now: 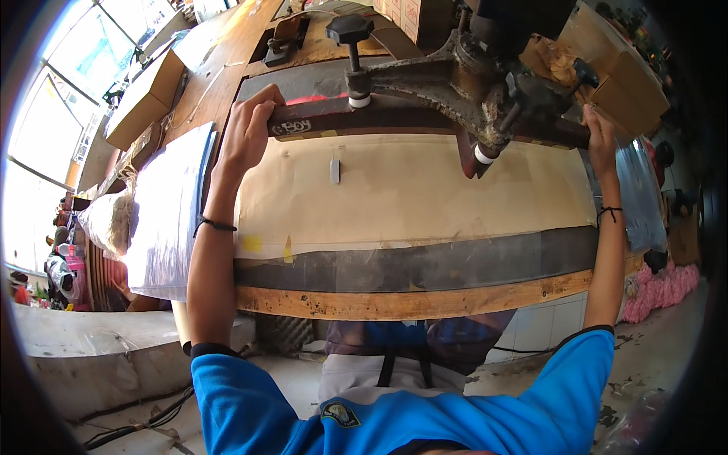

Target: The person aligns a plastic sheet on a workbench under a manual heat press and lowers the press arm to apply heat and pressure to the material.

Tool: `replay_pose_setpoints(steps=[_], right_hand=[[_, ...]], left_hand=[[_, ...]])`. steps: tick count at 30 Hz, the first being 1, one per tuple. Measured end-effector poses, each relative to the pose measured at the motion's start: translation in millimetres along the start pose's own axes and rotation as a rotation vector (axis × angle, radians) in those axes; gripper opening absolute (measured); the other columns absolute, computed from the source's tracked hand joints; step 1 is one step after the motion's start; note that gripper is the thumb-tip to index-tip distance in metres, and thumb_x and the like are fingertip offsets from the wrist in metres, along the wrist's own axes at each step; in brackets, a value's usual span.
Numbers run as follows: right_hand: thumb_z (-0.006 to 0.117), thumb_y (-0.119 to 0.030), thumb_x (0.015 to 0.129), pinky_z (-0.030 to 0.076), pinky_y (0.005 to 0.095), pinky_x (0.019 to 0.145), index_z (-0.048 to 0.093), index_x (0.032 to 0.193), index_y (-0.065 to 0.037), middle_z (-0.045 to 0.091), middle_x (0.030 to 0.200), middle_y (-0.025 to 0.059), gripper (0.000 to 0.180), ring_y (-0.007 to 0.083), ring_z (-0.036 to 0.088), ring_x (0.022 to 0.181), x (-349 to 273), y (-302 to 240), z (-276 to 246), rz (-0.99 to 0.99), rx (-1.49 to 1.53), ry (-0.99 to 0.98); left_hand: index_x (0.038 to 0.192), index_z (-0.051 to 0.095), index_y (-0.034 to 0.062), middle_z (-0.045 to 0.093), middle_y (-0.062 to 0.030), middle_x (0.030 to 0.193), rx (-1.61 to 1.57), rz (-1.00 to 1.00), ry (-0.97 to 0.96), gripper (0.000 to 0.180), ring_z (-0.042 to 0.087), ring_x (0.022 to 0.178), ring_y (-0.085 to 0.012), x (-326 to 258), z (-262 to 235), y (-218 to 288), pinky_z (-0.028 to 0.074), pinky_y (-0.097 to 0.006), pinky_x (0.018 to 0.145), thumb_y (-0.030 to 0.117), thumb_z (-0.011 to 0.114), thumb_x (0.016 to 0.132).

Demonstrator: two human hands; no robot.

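At the bench, two hands, left hand (246,133) and right hand (599,136), each grip clamped on one bar (394,121).

We see a dark brown bar (425,121) with a red streak, above a pale tan sheet (425,189) marked with small yellow patches. The bench edge (409,303) is light orange wood under a dark strip. Our sleeves (250,409) are bright blue, our wristbands (214,224) black. Pink stuff (663,287) lies on the floor at the right.

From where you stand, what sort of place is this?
Probably a small workshop: both hands grip the dark metal bar of a heavy press over a worn wooden workbench, with brown cardboard boxes stacked nearby.
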State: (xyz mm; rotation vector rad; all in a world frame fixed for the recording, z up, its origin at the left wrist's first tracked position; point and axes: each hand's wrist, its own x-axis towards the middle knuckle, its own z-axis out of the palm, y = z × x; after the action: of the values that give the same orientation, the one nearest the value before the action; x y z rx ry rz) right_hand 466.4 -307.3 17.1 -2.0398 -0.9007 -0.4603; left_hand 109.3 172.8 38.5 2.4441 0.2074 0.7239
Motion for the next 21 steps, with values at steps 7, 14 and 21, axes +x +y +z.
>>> replay_pose_setpoints(steps=[7,14,21], right_hand=[[0.053,-0.035,0.108,0.038,0.0328,0.068,0.051,0.078,0.002,0.047,0.069,0.0062,0.048,0.0142,0.046,0.069,-2,-3,2,0.002,-0.032,-0.007],[0.052,-0.034,0.108,0.038,0.0337,0.067,0.048,0.079,0.003,0.044,0.070,0.0062,0.047,0.0147,0.044,0.069,-1,-14,2,-0.059,-0.022,-0.003],[0.051,-0.034,0.109,0.038,0.0325,0.067,0.047,0.080,0.002,0.044,0.071,0.0057,0.047,0.0133,0.044,0.069,-5,-13,0,-0.040,-0.012,-0.024]], left_hand=[[0.088,0.055,-0.0016,0.047,-0.0155,0.064,-0.011,0.003,-0.017,0.033,0.049,0.058,-0.0249,-2,-1,-1,0.038,-0.039,0.060,0.025,0.038,0.096],[0.088,0.055,-0.0020,0.046,-0.0178,0.066,-0.001,0.002,-0.018,0.032,0.050,0.059,-0.0276,1,-1,0,0.039,-0.039,0.062,0.025,0.038,0.096],[0.089,0.057,-0.0015,0.048,-0.0161,0.065,-0.012,-0.027,-0.006,0.036,0.048,0.060,-0.0253,-2,1,-7,0.038,-0.039,0.061,0.027,0.037,0.096]])
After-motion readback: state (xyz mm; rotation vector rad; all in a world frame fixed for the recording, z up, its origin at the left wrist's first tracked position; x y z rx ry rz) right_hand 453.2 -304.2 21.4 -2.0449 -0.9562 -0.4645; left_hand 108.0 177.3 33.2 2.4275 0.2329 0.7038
